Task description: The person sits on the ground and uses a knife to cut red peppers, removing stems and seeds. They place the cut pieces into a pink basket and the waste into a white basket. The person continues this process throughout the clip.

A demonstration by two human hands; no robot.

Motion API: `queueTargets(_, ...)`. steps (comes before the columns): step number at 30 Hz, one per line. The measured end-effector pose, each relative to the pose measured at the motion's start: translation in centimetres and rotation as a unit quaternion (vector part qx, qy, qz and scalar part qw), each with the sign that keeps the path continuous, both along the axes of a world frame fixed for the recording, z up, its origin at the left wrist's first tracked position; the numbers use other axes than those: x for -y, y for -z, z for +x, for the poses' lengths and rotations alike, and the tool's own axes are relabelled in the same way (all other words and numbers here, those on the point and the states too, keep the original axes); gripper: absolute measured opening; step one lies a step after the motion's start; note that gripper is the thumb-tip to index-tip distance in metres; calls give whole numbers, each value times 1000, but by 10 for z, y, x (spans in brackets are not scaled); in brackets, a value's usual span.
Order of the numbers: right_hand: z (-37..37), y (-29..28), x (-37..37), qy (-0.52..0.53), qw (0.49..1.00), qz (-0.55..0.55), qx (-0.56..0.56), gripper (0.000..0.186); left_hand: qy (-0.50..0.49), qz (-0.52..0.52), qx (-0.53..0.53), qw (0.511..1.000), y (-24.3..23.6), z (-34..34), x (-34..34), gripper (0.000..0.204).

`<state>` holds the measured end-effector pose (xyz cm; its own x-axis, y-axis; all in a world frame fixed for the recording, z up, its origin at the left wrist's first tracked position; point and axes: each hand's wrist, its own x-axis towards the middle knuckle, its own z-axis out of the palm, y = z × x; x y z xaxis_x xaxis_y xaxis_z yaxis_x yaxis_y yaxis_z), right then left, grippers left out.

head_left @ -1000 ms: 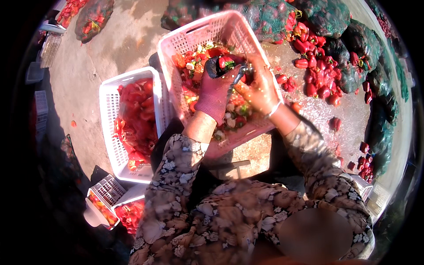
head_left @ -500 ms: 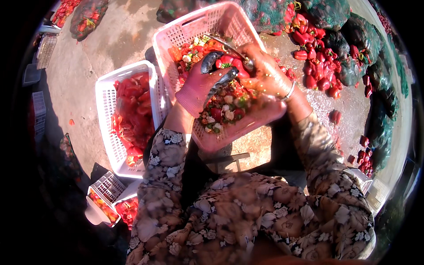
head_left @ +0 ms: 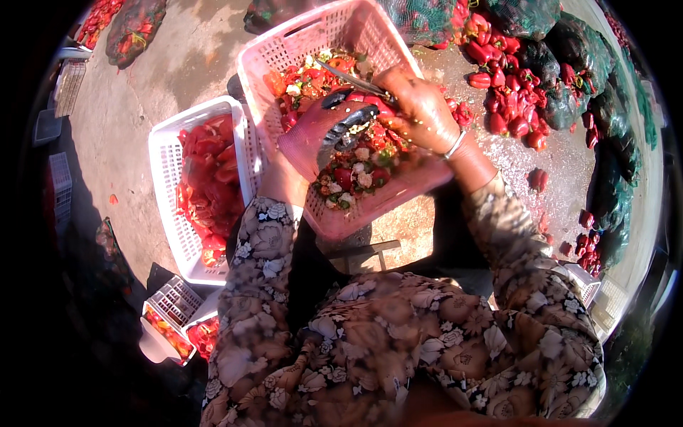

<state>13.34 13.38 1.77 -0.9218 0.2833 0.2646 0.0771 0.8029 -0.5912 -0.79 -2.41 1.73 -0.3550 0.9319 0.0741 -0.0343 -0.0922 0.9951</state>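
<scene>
Over the pink crate [head_left: 421, 176], my left hand [head_left: 313, 135] wears a pink glove with black-coated fingers. Its fingers curl closed around a red bell pepper [head_left: 375, 102], much of which is hidden between the two hands. Pale seeds cling to the glove's fingers. My bare right hand [head_left: 423, 114], with a bracelet at the wrist, grips a knife [head_left: 348, 77]. The blade points up and left above the pepper, and the handle is mostly covered by my fingers. Below both hands lie pepper cores and scraps [head_left: 359, 174] in the crate.
To the left, a white crate [head_left: 162, 153] holds red pepper pieces [head_left: 208, 174]. Whole red peppers [head_left: 516, 103] are heaped at the right beside green mesh sacks [head_left: 576, 53]. Smaller crates [head_left: 174, 302] stand at lower left. A metal bar [head_left: 363, 250] shows between my legs.
My right hand and the knife have shifted slightly left and up relative to the crate. The pepper has turned and sits more hidden between the hands. The whole view has shifted a little.
</scene>
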Motion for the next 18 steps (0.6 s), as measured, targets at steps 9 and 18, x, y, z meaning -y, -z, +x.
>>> queueTargets(9,-4,11,-2,57,993,61,-83,43,-92,-102,314,940,7,3,-7,28)
queueTargets(18,-4,37,-25,168,973,-146,-66,43,-78,-156,234,956,-17,6,10,37)
